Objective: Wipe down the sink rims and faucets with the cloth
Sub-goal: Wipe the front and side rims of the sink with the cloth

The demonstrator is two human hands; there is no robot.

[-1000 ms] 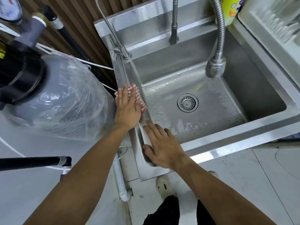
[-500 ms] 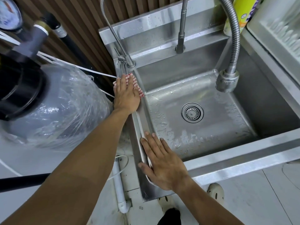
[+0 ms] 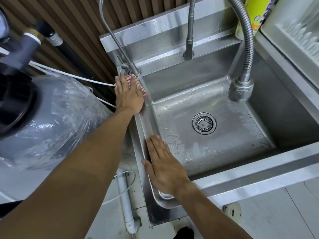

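Observation:
A steel sink [image 3: 259, 168] has a wet basin with a round drain [image 3: 204, 123]. My left hand [image 3: 128, 95] lies flat on a red-and-white checked cloth [image 3: 140, 86], pressing it onto the far end of the left rim [image 3: 143, 125]. Its fingertips almost touch the base of the thin gooseneck faucet [image 3: 133, 69]. My right hand [image 3: 164, 167] rests flat, fingers together, on the near left rim and inner wall, holding nothing. A straight faucet [image 3: 189, 40] stands on the back ledge. A flexible hose sprayer [image 3: 240, 89] hangs over the basin's right side.
A grey tank wrapped in clear plastic [image 3: 48, 121] stands close to the sink's left side. White tubing [image 3: 72, 75] runs behind it. A yellow-green bottle [image 3: 255, 14] sits at the back right, beside a white dish rack [image 3: 296, 35]. A white drain pipe [image 3: 126, 204] runs below the rim.
My left hand has slid the cloth along the left rim away from me, up to the gooseneck faucet's base. My right hand has stayed on the near rim.

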